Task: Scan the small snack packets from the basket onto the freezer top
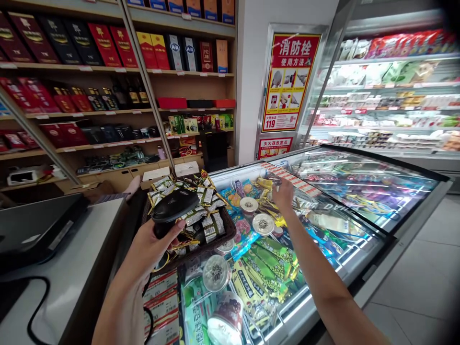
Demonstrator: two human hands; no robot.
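Note:
My left hand (153, 249) is wrapped round the grip of a black handheld barcode scanner (175, 205), its broad head over a dark woven basket (224, 235). Small gold-and-white wrapped packets (213, 226) fill that basket. Farther right, my right hand (283, 194) reaches across the chest freezer (381, 268), beside the red-and-white striped strip (293, 178). Its fingers are bent together at a small dark shape, too small to name. Under the glass lie ice cream tubs (263, 224) and green ice cream packets (271, 261).
A counter (95, 268) with a black device (39, 230) and a cable (45, 297) stands at left. Shelves of boxed bottles (104, 45) line the back wall. A lit refrigerated display (388, 96) is at right, behind the freezer. Price labels (163, 306) lie below the basket.

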